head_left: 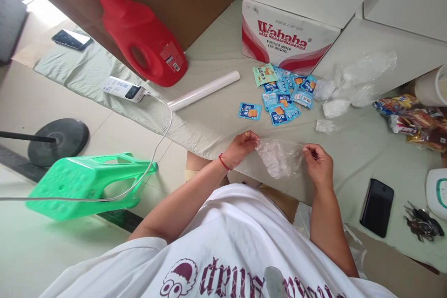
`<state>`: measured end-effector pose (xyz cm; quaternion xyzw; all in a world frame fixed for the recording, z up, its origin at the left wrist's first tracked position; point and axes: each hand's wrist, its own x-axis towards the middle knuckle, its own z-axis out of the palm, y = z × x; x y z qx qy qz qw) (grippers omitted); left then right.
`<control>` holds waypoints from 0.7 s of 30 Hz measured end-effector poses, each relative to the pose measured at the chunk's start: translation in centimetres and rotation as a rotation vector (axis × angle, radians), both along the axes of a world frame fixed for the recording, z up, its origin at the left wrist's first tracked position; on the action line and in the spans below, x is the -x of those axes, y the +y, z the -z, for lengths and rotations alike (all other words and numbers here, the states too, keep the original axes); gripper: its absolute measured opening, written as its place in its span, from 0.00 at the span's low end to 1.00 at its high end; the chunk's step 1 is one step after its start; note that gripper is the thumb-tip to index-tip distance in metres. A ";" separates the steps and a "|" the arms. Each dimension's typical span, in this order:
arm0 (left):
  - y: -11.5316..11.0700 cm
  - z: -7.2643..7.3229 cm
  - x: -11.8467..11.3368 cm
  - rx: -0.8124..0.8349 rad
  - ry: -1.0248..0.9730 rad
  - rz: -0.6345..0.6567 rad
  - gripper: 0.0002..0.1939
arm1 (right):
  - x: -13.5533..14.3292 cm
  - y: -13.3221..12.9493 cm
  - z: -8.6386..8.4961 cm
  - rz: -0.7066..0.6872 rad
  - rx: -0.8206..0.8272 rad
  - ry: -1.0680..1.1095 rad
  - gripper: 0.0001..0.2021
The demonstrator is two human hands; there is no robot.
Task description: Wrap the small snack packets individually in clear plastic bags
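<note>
A crumpled clear plastic bag [279, 158] is stretched between my two hands near the table's front edge. My left hand [242, 146], with a red string at the wrist, pinches its left corner. The right corner is pinched by my right hand [318, 163]. Beyond the bag lies a pile of blue snack packets [284, 98] with one green packet [265, 74] on its upper left. A single blue packet [249, 111] lies apart to the left. Several crumpled clear bags [335, 108] rest right of the pile.
Behind stands a Wahaha box [289, 39]. To the left are a white roll [204, 90], a red jug [143, 32], a power bank [124, 89] with a cable and a green stool [87, 184]. Rightward lie a black phone [377, 207], keys [423, 222] and wrapped snacks [415, 121].
</note>
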<state>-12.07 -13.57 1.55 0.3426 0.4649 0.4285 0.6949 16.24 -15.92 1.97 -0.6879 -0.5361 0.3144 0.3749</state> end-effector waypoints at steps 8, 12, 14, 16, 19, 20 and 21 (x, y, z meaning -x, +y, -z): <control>1.7 0.0 0.7 -0.103 0.057 0.001 0.22 | -0.7 -0.8 -0.8 -0.031 -0.009 -0.049 0.18; 2.3 0.4 1.7 -0.120 0.197 0.012 0.18 | -2.5 0.0 -0.8 -0.048 -0.078 -0.182 0.20; 2.3 0.8 2.4 -0.105 0.236 0.002 0.16 | -5.0 1.7 -0.5 0.096 -0.187 -0.313 0.20; 1.9 1.2 3.0 -0.088 0.266 -0.020 0.15 | -8.3 4.2 0.1 0.305 -0.274 -0.461 0.27; 0.9 1.7 3.7 -0.099 0.345 -0.073 0.14 | -13.0 8.4 1.5 0.398 -0.120 -0.611 0.39; 0.5 1.8 3.9 -0.120 0.385 -0.087 0.13 | -14.1 9.7 2.0 0.378 -0.056 -0.624 0.35; 0.1 1.9 4.0 -0.147 0.429 -0.091 0.13 | -15.0 10.8 2.4 0.354 -0.011 -0.628 0.28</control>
